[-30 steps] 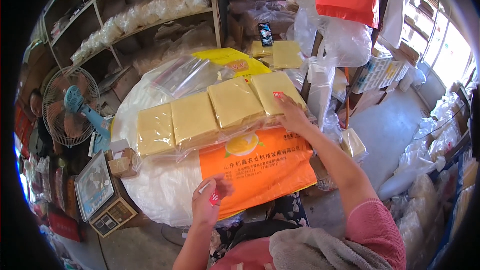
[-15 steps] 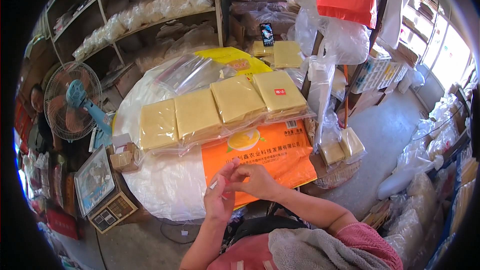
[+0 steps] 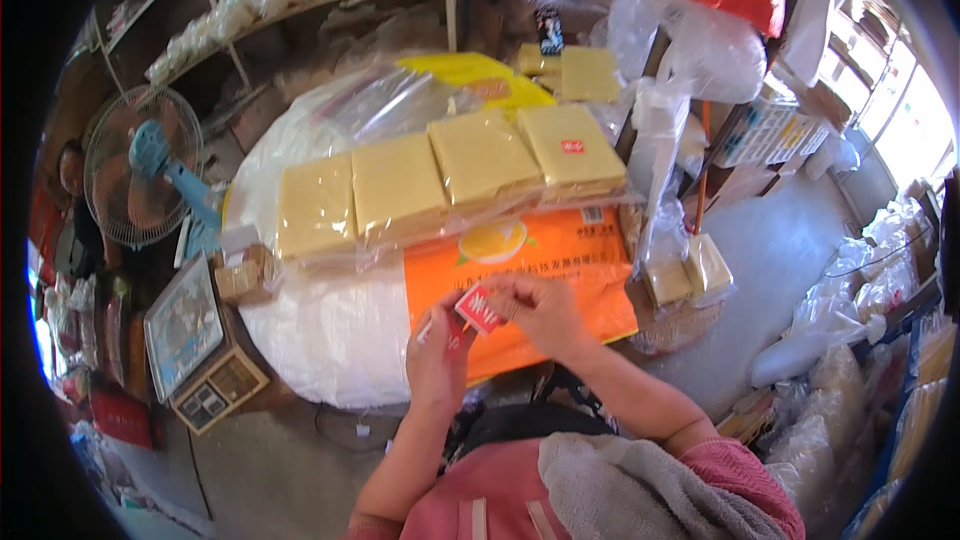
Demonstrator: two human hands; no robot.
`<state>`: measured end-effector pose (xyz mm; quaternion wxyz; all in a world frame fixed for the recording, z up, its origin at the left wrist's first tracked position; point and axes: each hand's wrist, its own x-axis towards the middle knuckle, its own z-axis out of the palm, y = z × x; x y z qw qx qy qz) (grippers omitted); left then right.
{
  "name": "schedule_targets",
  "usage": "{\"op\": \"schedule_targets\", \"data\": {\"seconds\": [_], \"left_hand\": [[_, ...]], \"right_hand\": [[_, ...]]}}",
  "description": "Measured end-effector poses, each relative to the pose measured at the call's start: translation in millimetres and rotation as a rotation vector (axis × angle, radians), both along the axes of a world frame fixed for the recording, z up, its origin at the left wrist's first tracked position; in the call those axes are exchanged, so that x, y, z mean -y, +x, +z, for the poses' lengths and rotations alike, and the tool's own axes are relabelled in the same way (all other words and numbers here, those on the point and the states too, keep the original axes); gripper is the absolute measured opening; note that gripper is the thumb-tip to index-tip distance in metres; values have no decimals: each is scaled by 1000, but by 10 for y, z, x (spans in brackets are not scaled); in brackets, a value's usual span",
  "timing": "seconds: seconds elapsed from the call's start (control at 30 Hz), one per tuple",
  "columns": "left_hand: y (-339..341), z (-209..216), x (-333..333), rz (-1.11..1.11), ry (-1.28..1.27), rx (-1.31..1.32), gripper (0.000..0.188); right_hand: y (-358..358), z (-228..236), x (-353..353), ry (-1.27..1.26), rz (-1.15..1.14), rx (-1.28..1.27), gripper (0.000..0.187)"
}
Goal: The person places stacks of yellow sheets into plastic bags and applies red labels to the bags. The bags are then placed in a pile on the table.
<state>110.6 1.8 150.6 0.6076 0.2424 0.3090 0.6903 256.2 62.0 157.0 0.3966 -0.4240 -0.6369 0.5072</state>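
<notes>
Between the thumb and fingers of my right hand (image 3: 550,315) is a small red square label (image 3: 479,309) with white print, its face turned up. My left hand (image 3: 436,358) is closed around more red labels, partly hidden by its fingers, right beside the first one. Beyond my hands, several packs of yellow square sheets (image 3: 398,185) lie side by side in clear plastic. The rightmost pack (image 3: 572,155) bears a similar red label. Below my hands is an orange printed sack (image 3: 540,270), spread over a white sack (image 3: 335,340).
At the left are a blue-headed fan (image 3: 150,150), a weighing scale (image 3: 190,315) and a small carton (image 3: 243,275). Behind the packs lie clear plastic bags (image 3: 370,110) and a phone (image 3: 549,30). Plastic bags (image 3: 715,50) hang from a post at the right.
A red label has come into sight in my right hand, raised beside the labels in my left. My hands have moved slightly apart. The whole view has shifted a little.
</notes>
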Motion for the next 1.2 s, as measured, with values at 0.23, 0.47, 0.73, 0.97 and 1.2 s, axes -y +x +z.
{"op": "schedule_targets", "data": {"seconds": [0.23,0.47,0.73,0.97,1.2], "left_hand": [[-44,31,42,-61,-141,-210,13],[-76,18,52,-92,-155,-261,12],[-86,94,68,-51,-175,-438,10],[-101,-77,94,109,37,-923,7],[-79,70,139,58,86,-1000,6]], "right_hand": [[25,137,-30,9,45,-164,21],[25,123,-26,-21,68,-167,20],[4,156,46,125,15,114,20],[5,194,156,591,118,331,13],[66,205,162,310,170,202,10]]}}
